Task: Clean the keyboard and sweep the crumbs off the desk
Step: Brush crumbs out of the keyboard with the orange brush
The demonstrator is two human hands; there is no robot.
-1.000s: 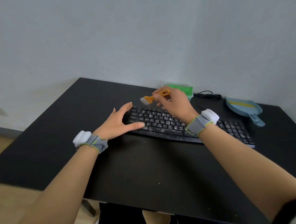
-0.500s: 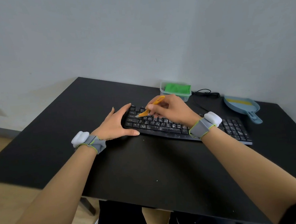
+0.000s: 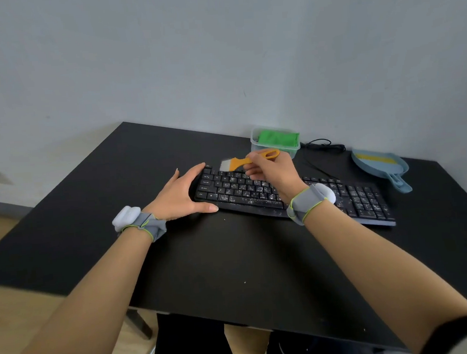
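A black keyboard (image 3: 361,201) lies across the black desk (image 3: 64,230), its keys speckled with white crumbs. My left hand (image 3: 181,195) clasps the keyboard's left end, thumb along the front edge and fingers at the back corner. My right hand (image 3: 273,174) hovers over the keys and pinches a small orange brush (image 3: 242,161) by its handle. The white bristles point left, just above the top-left key rows. A few crumbs (image 3: 244,282) dot the desk in front of the keyboard.
A clear tub with a green cloth (image 3: 275,139) stands against the wall behind the keyboard. A blue dustpan (image 3: 380,165) lies at the back right, and a black cable (image 3: 321,144) coils between them. The desk's front edge is near my lap.
The brush dipped down onto the upper-left keys half a second ago and has now lifted back up toward the keyboard's back edge. My left hand stays on the keyboard's left end.
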